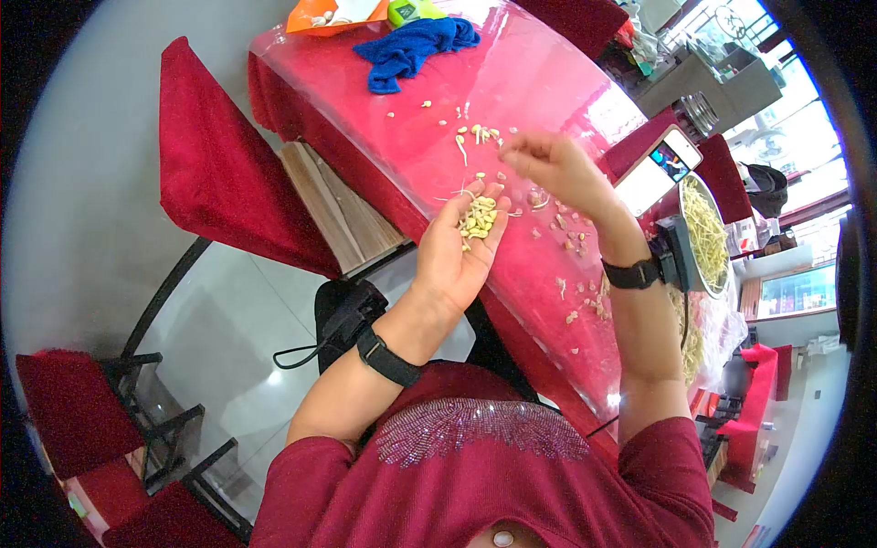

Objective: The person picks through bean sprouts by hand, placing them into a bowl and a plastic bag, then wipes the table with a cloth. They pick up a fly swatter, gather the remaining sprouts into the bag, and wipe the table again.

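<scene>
Cupped palm up near the table's edge, my left hand (459, 247) holds a small heap of yellow bean sprouts (479, 217), a few thin roots sticking out past the fingers. Over the red table (539, 265), my right hand (559, 169) is raised with its fingers bent together; whether anything small is between the fingertips is too small to tell. Beyond my hands, loose sprouts (462, 146) lie scattered on the clear table cover. More bits and skins (571, 239) are spread below my right hand.
A bowl of sprouts (703, 236) stands at the right, beside a phone (660, 171). Another sprout pile (696, 342) lies near my right forearm. A blue cloth (411, 50) and an orange packet (333, 15) are at the far end. Red-covered chairs (228, 164) stand left.
</scene>
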